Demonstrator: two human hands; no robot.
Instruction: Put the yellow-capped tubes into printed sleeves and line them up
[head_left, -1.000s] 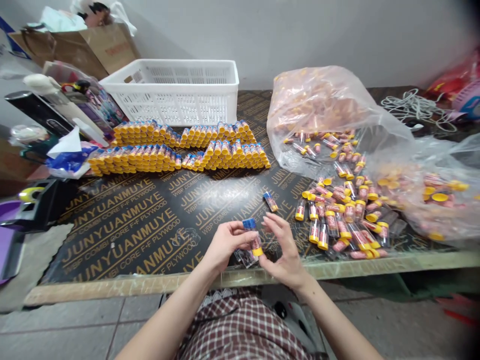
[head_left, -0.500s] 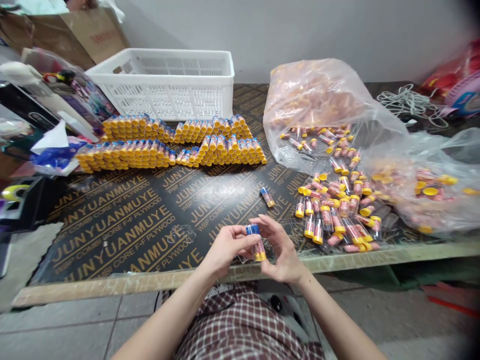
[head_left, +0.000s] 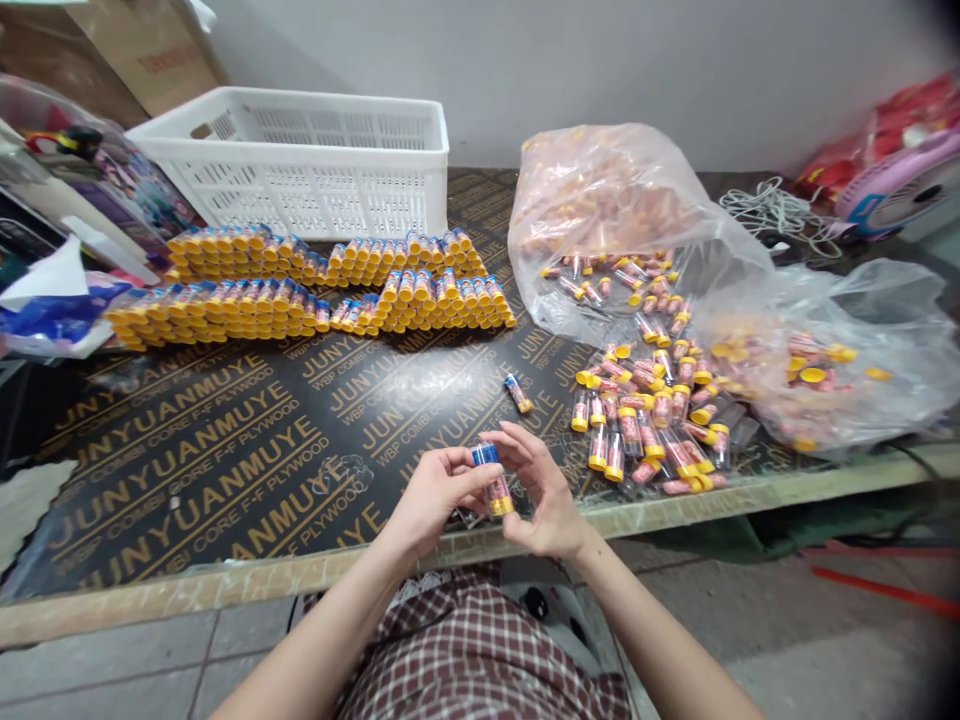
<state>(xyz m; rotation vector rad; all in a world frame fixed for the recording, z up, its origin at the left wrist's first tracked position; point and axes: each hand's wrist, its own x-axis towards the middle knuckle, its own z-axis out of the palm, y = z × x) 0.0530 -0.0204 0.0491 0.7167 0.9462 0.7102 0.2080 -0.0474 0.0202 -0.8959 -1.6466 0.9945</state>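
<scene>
A small clear tube [head_left: 492,482] with a blue-topped printed label and a yellow cap is held upright, slightly tilted, above the table's front edge. My left hand [head_left: 439,500] pinches it from the left, thumb across its front. Curved round its right side is my right hand [head_left: 546,500], with the thumb by the yellow cap and the fingers behind the upper end; their exact contact is partly hidden. Just beyond my hands, a single labelled tube [head_left: 518,393] lies on the dark plywood table [head_left: 300,430]. Tubes without the blue band lie in a loose pile [head_left: 652,420] to the right.
Stacked rows of labelled tubes [head_left: 217,310] lie at the back left, before a white plastic crate [head_left: 300,185]. A large clear bag [head_left: 607,190] spills tubes at the back right, beside another bag [head_left: 862,350]. White cable [head_left: 780,215] and a pink fan [head_left: 892,185] are beyond.
The view has shifted a little, so the scene sits further left. My hands keep nearly the same hold on the tube.
</scene>
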